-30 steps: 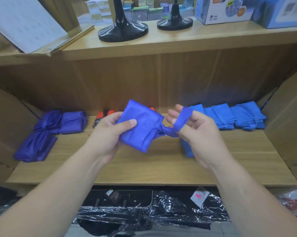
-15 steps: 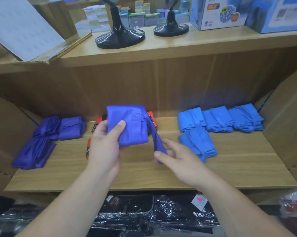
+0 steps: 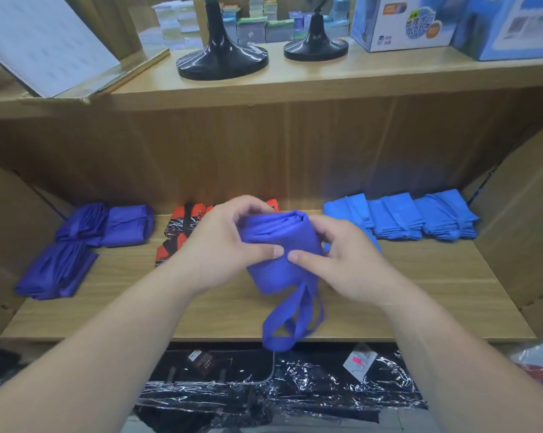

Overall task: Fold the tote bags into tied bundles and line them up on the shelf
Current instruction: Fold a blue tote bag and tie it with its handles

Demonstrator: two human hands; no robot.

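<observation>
- The folded tote bag [image 3: 282, 245] sat above the middle of the lower shelf [image 3: 420, 292], with the left hand [image 3: 220, 245] gripping its left side and the right hand [image 3: 351, 260] its right
- Its handles [image 3: 292, 323] hung from the near end, down past the shelf's front edge
- The left bundles [image 3: 86, 245] lay at the shelf's left end
- The middle bundles [image 3: 182, 229] lay behind the left hand, partly hidden
- The right bundles [image 3: 420, 220] stood side by side at the back right
- The upper shelf [image 3: 326, 76] ran above, bearing two stands [image 3: 221, 57] in the middle, boxes [image 3: 401, 23] to their right and a leaning sheet [image 3: 45, 42] at the left
- Wrapped goods [image 3: 264, 395] lay below the lower shelf
</observation>
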